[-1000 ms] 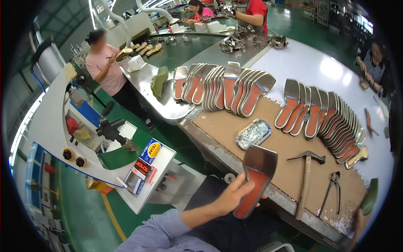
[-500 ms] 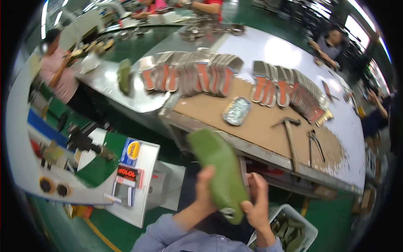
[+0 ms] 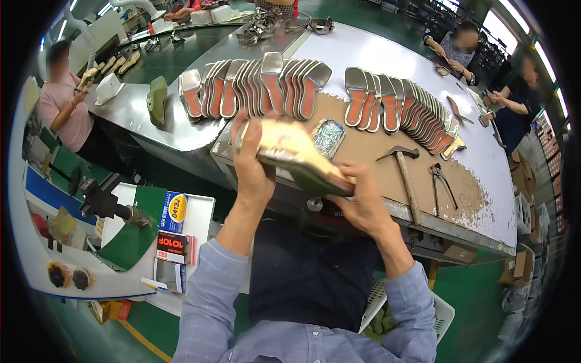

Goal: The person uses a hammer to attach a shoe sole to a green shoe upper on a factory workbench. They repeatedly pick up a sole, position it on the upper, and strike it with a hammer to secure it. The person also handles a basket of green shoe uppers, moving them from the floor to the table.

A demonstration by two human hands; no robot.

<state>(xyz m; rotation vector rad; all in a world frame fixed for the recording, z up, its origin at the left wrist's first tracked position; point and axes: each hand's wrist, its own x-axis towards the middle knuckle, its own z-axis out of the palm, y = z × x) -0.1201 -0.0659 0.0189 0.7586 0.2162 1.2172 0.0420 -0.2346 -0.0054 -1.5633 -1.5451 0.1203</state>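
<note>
Both hands raised over the near edge of the workbench (image 3: 387, 151), gripping one shoe last with a pale insole on its bottom (image 3: 296, 154). Left hand (image 3: 251, 166) clenched around the heel end, fingers wrapped over the top; right hand (image 3: 360, 202) grasping the green toe end from below, thumb on the edge. Last held tilted, insole face up, in the air just in front of the bench, above the lap. Just behind it on the brown board, a small tray of tacks (image 3: 328, 136). To the right, a hammer (image 3: 404, 172) lying handle toward the person, with pincers (image 3: 440, 181) beside it. Farther back, two fanned rows of orange-and-grey insoles (image 3: 260, 88) standing on edge. At far left, a green last (image 3: 157, 100) on the metal counter.
</note>
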